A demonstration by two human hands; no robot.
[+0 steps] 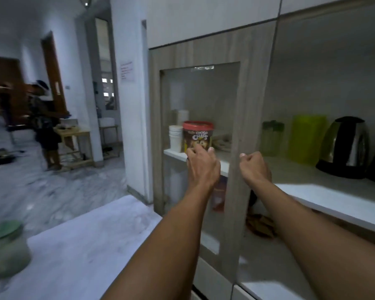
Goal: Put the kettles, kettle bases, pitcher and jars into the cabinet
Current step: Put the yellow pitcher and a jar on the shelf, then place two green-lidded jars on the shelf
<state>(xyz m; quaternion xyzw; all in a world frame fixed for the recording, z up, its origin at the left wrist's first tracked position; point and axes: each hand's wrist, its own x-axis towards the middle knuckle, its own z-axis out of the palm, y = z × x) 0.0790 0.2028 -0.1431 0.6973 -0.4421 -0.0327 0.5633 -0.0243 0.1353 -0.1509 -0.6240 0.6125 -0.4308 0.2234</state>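
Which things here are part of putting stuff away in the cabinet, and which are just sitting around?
Job:
- steel kettle with black handle and base
- green-lidded clear jar on the shelf
- green-lidded jar on the counter
- wood-framed glass cabinet door

Lying about:
- red-lidded Choco Chips tub
- stacked white paper cups
- yellow-green translucent container
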